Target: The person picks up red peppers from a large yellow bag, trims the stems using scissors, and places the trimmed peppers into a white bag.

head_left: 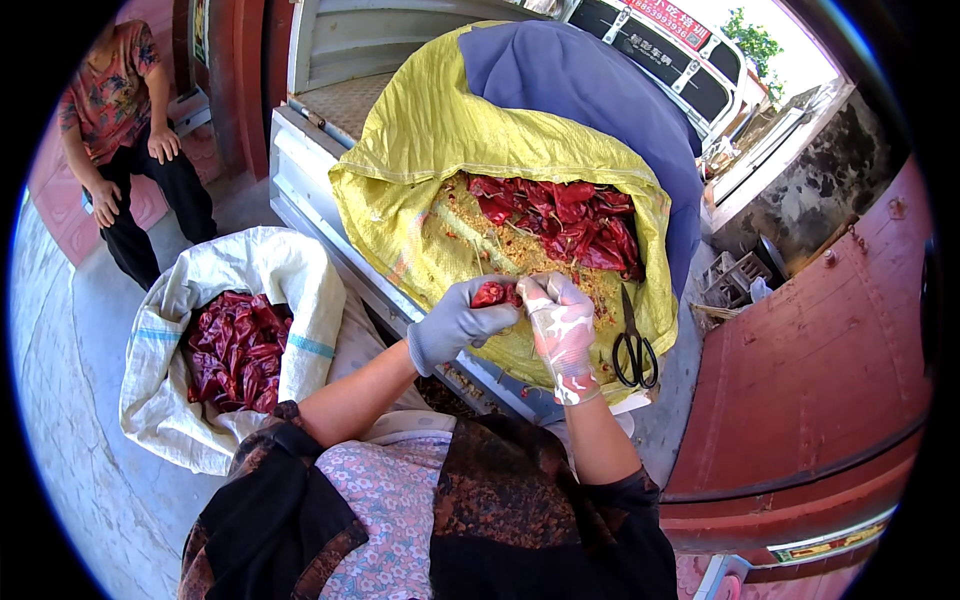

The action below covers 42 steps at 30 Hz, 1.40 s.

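Observation:
My left hand (460, 318), in a grey glove, is closed around a dried red chili pepper (494, 294). My right hand (560, 322), in a pale patterned glove, pinches at the pepper's other end; its fingertips hide what part they grip. Both hands meet over the mouth of a yellow woven sack (400, 200). Inside it lie a heap of dried red chili peppers (575, 220) and scattered yellowish seeds and bits. Right of my right hand, black-handled scissors (632, 345) rest on the sack, blades pointing away from me.
A white woven sack (310, 270) with dried red peppers (238, 350) stands at the left. The yellow sack lies on a truck bed (350, 100), beside blue-grey cloth (580, 70). Another person (120, 130) sits at far left. A red metal gate (800, 370) is at right.

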Tool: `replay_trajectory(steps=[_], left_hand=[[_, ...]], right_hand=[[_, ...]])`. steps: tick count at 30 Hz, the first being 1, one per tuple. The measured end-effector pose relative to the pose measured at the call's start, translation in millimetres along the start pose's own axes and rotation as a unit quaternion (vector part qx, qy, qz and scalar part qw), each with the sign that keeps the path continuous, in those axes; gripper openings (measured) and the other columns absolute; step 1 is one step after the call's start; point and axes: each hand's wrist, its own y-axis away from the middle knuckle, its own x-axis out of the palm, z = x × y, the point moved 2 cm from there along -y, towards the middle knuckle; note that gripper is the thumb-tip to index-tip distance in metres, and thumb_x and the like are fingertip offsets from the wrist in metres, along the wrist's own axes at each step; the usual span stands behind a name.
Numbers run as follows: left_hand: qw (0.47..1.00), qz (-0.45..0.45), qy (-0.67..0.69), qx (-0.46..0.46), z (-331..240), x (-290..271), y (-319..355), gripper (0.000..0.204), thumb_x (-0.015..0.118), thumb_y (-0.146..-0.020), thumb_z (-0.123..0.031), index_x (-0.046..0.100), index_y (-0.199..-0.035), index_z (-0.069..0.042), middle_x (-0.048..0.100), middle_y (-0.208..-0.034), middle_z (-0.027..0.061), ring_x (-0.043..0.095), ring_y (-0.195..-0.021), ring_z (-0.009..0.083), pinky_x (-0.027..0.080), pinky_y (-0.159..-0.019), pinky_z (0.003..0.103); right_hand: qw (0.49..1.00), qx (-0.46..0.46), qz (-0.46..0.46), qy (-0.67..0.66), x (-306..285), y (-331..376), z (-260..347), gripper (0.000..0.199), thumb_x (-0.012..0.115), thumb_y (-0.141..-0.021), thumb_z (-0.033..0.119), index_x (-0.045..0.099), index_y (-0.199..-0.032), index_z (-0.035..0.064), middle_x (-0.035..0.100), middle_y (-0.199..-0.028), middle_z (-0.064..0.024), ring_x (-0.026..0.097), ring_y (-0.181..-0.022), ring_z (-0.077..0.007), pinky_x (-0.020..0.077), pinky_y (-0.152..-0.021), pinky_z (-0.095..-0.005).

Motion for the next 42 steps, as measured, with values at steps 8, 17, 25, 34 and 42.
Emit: replay_trajectory(steps=[8,17,25,34,42], left_hand=[[1.0,-0.001,0.002,0.007,-2.6,-3.0,-1.7,0.014,0.063,-0.081,-0.017,0.061,-0.084,-0.003,0.054,-0.063,-0.0003,0.042,-0.048,0.0043,0.032,-0.044,0.02],[0.996,-0.037,0.074,0.018,-2.1,-1.7,3.5,0.006,0.06,-0.079,-0.008,0.061,-0.083,-0.003,0.051,-0.061,-0.003,0.039,-0.047,0.0028,0.028,-0.043,0.018],[0.995,-0.067,0.069,0.038,13.0,-7.9,-4.0,0.011,0.063,-0.079,-0.011,0.063,-0.087,-0.004,0.053,-0.065,-0.0047,0.045,-0.053,0.0028,0.032,-0.046,0.017],[0.997,-0.065,0.003,-0.045,8.9,-11.2,-5.2,0.013,0.065,-0.08,-0.017,0.063,-0.083,-0.005,0.052,-0.062,-0.0043,0.038,-0.046,0.0016,0.026,-0.042,0.018],[0.998,-0.056,0.021,0.016,7.5,-13.7,-5.0,0.009,0.064,-0.08,-0.013,0.063,-0.081,-0.004,0.05,-0.059,-0.0037,0.035,-0.044,0.0018,0.024,-0.04,0.019]], right_hand=[[0.993,0.071,0.061,-0.076,0.2,-1.7,18.2,0.013,0.064,-0.082,0.01,0.061,-0.073,0.0019,0.059,-0.061,-0.001,0.049,-0.047,-0.0086,0.0357,-0.041,-0.0248],[0.873,0.281,0.135,-0.375,-1.6,2.0,11.6,0.009,0.058,-0.087,0.016,0.057,-0.089,0.0075,0.043,-0.06,0.0069,0.036,-0.046,-0.0046,0.0269,-0.042,-0.019],[0.858,0.286,0.09,-0.417,7.4,5.9,-5.2,0.005,0.058,-0.087,0.012,0.055,-0.084,0.0086,0.037,-0.057,0.0064,0.034,-0.047,-0.0048,0.0278,-0.043,-0.0226],[0.999,0.021,-0.033,-0.009,7.3,-2.7,5.7,0.024,0.065,-0.079,0.009,0.051,-0.062,0.0011,0.043,-0.056,0.0036,0.037,-0.056,-0.0052,0.0315,-0.05,-0.0256],[0.954,0.207,0.039,-0.214,3.4,-9.0,-5.6,0.011,0.065,-0.08,0.014,0.058,-0.075,0.0078,0.044,-0.056,0.0051,0.038,-0.048,-0.0044,0.0294,-0.043,-0.0227]])
